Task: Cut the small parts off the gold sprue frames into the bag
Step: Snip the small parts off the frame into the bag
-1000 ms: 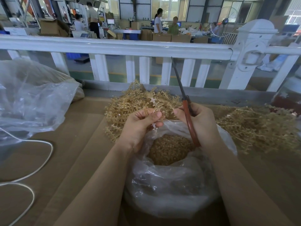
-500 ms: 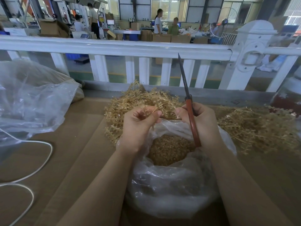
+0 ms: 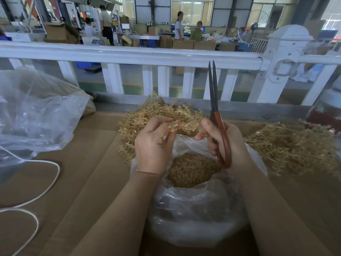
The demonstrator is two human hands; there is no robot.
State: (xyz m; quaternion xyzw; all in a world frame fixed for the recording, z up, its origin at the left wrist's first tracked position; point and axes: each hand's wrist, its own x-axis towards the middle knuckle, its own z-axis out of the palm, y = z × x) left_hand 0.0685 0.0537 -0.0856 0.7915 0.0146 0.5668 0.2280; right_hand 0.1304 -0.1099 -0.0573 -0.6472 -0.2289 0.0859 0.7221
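Gold frames lie heaped on the brown worktop just beyond the clear bag, which holds a mound of cut parts. Over the bag's mouth the left hand pinches one frame between curled fingers, while the right hand grips red-handled scissors, blades nearly closed and pointing up; another heap lies to the right

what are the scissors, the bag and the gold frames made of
Scissors: dark, dull metal blades, glossy red-brown coated loop handles.
Bag: thin clear plastic film, crinkled and shiny.
Gold sprue frames: probably moulded plastic, translucent amber-gold, thin branching runners.
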